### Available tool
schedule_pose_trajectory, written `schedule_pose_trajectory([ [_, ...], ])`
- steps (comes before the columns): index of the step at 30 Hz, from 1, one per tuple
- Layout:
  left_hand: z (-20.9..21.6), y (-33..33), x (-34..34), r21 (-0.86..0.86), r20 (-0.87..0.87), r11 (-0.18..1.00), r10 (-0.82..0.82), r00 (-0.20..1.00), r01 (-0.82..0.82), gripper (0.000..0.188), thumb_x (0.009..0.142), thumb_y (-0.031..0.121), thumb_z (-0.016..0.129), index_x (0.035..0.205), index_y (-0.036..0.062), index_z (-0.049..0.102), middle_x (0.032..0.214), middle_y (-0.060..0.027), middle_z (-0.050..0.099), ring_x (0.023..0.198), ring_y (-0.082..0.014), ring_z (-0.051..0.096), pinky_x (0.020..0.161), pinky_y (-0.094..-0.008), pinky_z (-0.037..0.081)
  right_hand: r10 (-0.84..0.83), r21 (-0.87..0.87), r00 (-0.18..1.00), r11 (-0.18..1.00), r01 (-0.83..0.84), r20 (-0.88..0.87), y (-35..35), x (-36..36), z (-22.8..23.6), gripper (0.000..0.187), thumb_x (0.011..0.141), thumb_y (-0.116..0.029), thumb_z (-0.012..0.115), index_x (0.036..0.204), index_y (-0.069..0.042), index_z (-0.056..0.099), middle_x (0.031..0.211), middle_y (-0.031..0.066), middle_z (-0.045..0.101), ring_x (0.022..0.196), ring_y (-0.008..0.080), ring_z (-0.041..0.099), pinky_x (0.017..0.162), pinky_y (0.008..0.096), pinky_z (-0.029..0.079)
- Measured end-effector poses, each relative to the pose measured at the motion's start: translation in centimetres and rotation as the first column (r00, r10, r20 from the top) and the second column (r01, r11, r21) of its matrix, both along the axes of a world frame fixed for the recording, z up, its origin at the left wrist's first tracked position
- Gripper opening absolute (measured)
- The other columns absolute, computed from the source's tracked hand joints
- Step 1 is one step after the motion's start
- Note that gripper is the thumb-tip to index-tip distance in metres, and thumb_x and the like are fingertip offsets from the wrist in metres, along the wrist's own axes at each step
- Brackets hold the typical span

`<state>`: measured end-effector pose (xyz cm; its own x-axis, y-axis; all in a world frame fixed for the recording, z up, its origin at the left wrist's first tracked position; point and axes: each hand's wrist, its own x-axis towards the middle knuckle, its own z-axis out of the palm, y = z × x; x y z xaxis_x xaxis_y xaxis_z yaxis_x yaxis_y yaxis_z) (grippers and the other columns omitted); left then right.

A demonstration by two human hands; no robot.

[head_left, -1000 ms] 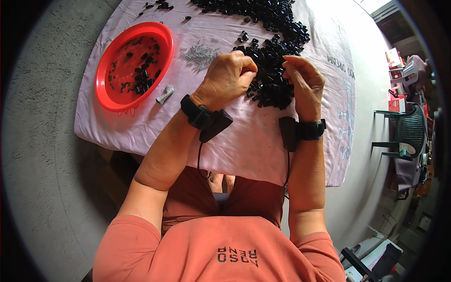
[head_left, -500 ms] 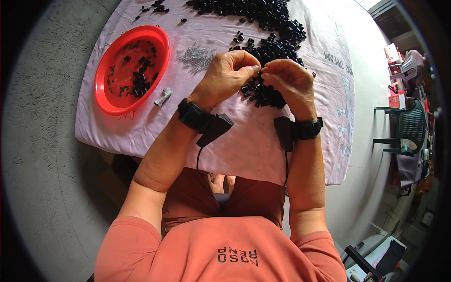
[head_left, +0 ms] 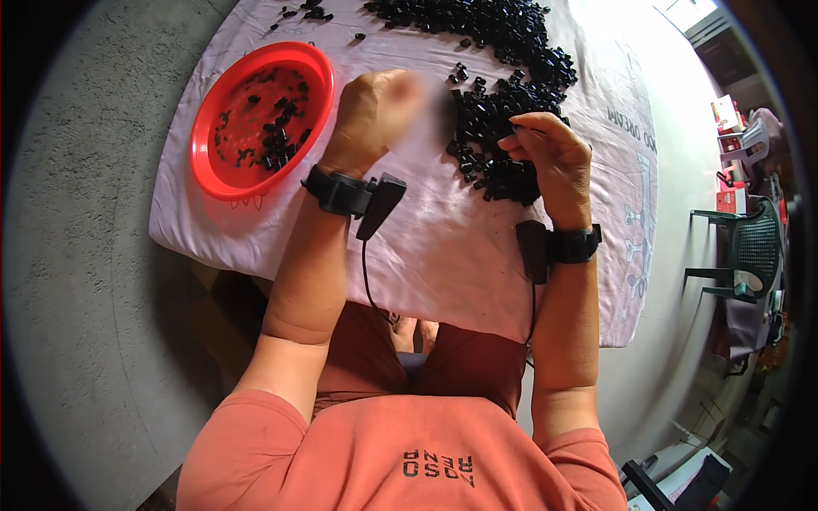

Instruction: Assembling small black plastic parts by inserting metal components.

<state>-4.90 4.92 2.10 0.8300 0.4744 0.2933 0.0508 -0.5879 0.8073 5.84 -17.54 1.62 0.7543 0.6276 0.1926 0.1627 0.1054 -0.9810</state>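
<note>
My left hand is over the cloth between the red basin and the black pile; its fingertips are smeared, so any held thing is hidden. My right hand hovers at the near right side of a pile of small black plastic pieces, thumb and fingers curled together. A dark bit shows at its fingertips, but I cannot separate it from the pile behind. The red basin stands left of my left hand, with several black pieces inside. The small silvery pins and the short grey bundle are out of sight around my left hand.
A pale pink printed cloth covers the table. More black pieces spread along the far side, with a few loose ones at the far left. A green plastic chair stands on the floor to the right.
My hands, together over the black pile before, have come apart. The left has moved left, over where the silvery pins lay; the right stays beside the pile. The view has shifted slightly.
</note>
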Motion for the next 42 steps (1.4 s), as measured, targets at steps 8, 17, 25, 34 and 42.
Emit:
schedule_pose_trajectory([
  [8, -0.1, 0.4, -0.3, 0.235, -0.067, 0.972, 0.003, 0.998, 0.013, 0.009, 0.076, 0.010, 0.067, 0.081, 0.0072, 0.074, 0.080, -0.0124, 0.071, 0.073, -0.0271, 0.069, 0.071, -0.0370, 0.055, 0.012, -0.026, 0.993, 1.000, -0.015, -0.121, -0.5, -0.1, 0.3, 0.015, 0.099, -0.008, 0.057, 0.110, -0.004, 0.066, 0.098, 0.0066, 0.070, 0.082, 0.0141, 0.071, 0.069, 0.0223, 0.056],
  [17, -2.2, -1.4, 1.4, 0.330, -0.084, 0.940, 0.127, 0.988, -0.092, 0.006, 0.075, 0.013, 0.071, 0.079, 0.0089, 0.073, 0.083, -0.0114, 0.069, 0.081, -0.0299, 0.067, 0.077, -0.0399, 0.054, -0.011, 0.014, 0.995, 1.000, 0.013, -0.100, 0.0, 0.2, -0.5, 0.018, 0.096, -0.006, 0.060, 0.113, -0.002, 0.066, 0.097, 0.0073, 0.071, 0.083, 0.0139, 0.071, 0.072, 0.0231, 0.056],
  [25, -3.0, -0.9, 1.4, 0.410, -0.058, 0.910, 0.098, 0.994, -0.065, 0.006, 0.080, 0.010, 0.068, 0.082, 0.0051, 0.068, 0.083, -0.0111, 0.066, 0.079, -0.0307, 0.066, 0.073, -0.0389, 0.053, -0.013, 0.011, 0.993, 1.000, 0.014, -0.117, 0.2, 0.2, -0.1, 0.015, 0.094, -0.003, 0.063, 0.108, -0.001, 0.069, 0.095, 0.0077, 0.072, 0.081, 0.0134, 0.071, 0.069, 0.0220, 0.056],
  [34, 0.3, -3.7, 1.0, 0.085, 0.091, 0.952, -0.301, 0.949, 0.293, 0.004, 0.092, -0.001, 0.054, 0.095, 0.0016, 0.056, 0.080, -0.0130, 0.064, 0.077, -0.0251, 0.067, 0.069, -0.0343, 0.052, 0.034, -0.016, 0.992, 0.999, -0.036, -0.119, 0.1, 0.2, -0.1, 0.015, 0.093, -0.003, 0.063, 0.107, -0.001, 0.069, 0.095, 0.0085, 0.072, 0.081, 0.0134, 0.071, 0.071, 0.0223, 0.056],
  [42, 0.1, -5.0, 1.1, 0.140, 0.150, 0.930, -0.360, 0.921, 0.341, 0.004, 0.092, 0.000, 0.056, 0.096, 0.0013, 0.055, 0.079, -0.0143, 0.062, 0.073, -0.0307, 0.064, 0.066, -0.0362, 0.050, 0.095, -0.035, 0.987, 0.994, -0.100, -0.127, 0.3, -0.1, 0.1, 0.014, 0.092, 0.001, 0.064, 0.105, 0.000, 0.069, 0.093, 0.0075, 0.072, 0.081, 0.0140, 0.071, 0.072, 0.0234, 0.057],
])
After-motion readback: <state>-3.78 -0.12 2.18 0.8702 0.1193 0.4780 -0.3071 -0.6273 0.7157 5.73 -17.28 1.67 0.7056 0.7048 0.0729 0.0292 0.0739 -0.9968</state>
